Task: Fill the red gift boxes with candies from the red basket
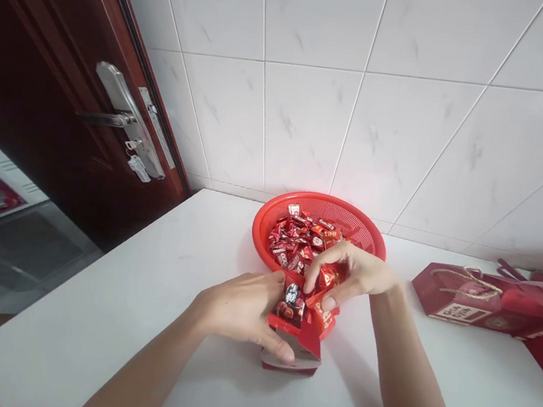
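Note:
A small red gift box (pixel 292 366) stands on the white table just in front of me, its flaps up. My left hand (pixel 246 311) is closed around the box's left side, thumb along the near flap. Dark and red wrapped candies (pixel 291 304) show at the box's top. Over the box's right side, my right hand (pixel 349 275) is closed on a wrapped candy (pixel 329 279) with a shiny red wrapper; an orange-red packet (pixel 320 315) lies under its thumb. Right behind both hands sits a red plastic basket (pixel 270 213) with many wrapped candies. The inside of the box is mostly hidden.
Red gift boxes with rope handles (pixel 465 295) lie at the table's right side. A tiled wall (pixel 308 121) rises behind the white table (pixel 148 287). At left is a dark red door (pixel 73 34) with a metal handle and keys.

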